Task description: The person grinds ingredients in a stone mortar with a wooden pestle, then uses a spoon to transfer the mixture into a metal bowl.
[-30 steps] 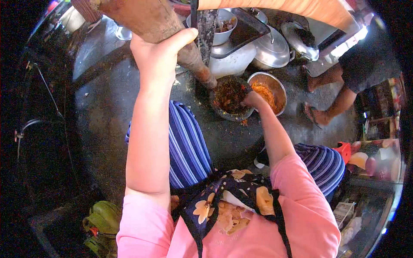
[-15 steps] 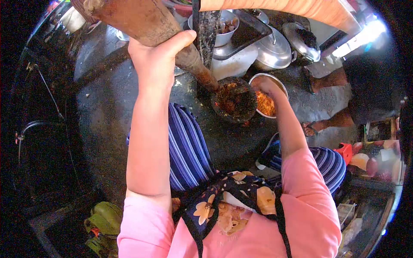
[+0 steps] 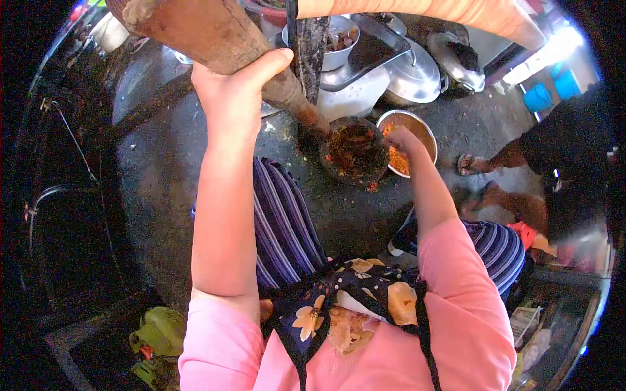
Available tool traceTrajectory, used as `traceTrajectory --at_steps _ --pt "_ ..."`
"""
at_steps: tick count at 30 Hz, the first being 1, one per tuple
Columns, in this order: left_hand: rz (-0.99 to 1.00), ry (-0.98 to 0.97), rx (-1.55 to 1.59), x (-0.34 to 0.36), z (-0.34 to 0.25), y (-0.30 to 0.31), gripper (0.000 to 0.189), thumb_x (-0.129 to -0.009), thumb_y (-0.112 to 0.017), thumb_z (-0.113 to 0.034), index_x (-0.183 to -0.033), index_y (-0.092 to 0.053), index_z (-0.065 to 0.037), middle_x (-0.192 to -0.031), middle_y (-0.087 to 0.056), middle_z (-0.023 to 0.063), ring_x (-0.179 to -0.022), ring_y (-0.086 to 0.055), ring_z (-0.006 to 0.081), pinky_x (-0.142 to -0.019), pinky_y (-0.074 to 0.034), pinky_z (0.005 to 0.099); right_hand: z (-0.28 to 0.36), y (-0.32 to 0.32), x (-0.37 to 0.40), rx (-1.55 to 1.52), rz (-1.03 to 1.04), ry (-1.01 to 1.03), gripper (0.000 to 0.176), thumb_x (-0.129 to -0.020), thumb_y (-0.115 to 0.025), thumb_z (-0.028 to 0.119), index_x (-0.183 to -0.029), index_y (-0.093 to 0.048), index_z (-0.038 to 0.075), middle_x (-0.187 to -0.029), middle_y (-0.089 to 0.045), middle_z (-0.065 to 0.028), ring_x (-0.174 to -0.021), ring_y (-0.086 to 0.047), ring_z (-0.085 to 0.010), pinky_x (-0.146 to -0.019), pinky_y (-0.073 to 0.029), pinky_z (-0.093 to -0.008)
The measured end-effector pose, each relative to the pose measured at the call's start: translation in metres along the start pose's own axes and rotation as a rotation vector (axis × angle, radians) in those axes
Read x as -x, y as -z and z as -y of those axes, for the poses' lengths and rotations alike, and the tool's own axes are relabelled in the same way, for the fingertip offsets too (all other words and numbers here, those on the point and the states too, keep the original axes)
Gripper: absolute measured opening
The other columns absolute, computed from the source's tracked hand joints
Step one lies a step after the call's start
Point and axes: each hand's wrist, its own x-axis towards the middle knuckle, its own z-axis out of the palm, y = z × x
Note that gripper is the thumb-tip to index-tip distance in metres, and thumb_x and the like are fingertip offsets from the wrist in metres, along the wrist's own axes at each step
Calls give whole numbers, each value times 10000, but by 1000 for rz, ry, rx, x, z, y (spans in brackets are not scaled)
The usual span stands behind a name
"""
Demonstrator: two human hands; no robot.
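Observation:
My left hand (image 3: 236,91) is wrapped around a long, thick wooden pestle (image 3: 218,39). The pestle's narrow end slants down to the edge of a dark round mortar (image 3: 331,171), which has a dark reddish-brown mash (image 3: 355,146) inside. Beside the mortar, on its right, stands a metal bowl (image 3: 433,140) with orange shredded food (image 3: 398,161) in it. My right hand (image 3: 405,141) is over the bowl's left side, close to the mortar, with its fingers drawn together. Orange shreds show at its fingertips, which are partly hidden.
Behind the mortar are a metal pot with a lid (image 3: 411,75) and a basin of dark pieces (image 3: 336,58). A dark post (image 3: 312,58) rises next to the pestle. Another person's legs (image 3: 512,156) are at the right, near blue containers (image 3: 538,98). A green object (image 3: 156,332) sits lower left.
My right hand has moved up and left, from deep in the bowl toward the mortar. The other person's legs at the right have shifted. The pestle has barely moved.

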Motion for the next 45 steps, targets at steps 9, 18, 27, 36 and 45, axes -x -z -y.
traceTrajectory --at_steps 9,18,27,36,45 --pt "9 3 13 1 6 3 382 -566 -722 86 -899 -560 -7 -843 -585 63 -809 -576 187 -771 -455 308 -1 35 77 -183 -62 36 152 -722 -664 158 -764 -633 15 -603 -536 -47 -450 -451 -129 -382 -326 -315" --pt "18 14 -1 -1 11 7 375 -575 -707 114 -892 -559 -19 -837 -588 53 -795 -584 181 -766 -467 309 -73 13 98 245 -662 -69 286 -755 -511 99 -1038 -478 73 -804 -617 -229 -791 -602 -398 -674 -485 -455" --pt "4 -1 19 -5 13 6 427 -567 -709 119 -940 -544 -6 -866 -587 69 -815 -581 191 -771 -476 327 -8 40 154 170 -548 6 273 -761 -522 172 -1016 -521 73 -946 -611 -213 -891 -581 -384 -761 -453 -470" --pt "31 -18 -1 -2 15 1 425 -583 -715 101 -958 -543 -3 -874 -588 75 -808 -583 192 -754 -476 315 90 -53 124 551 74 170 280 -744 -535 210 -930 -662 43 -1024 -613 -183 -951 -599 -321 -819 -478 -410" --pt "21 13 11 1 10 4 438 -582 -715 109 -964 -534 -7 -869 -572 64 -817 -580 191 -763 -479 320 78 -92 -27 990 91 595 149 -668 -611 189 -758 -697 107 -806 -665 -98 -715 -636 -272 -632 -503 -359"
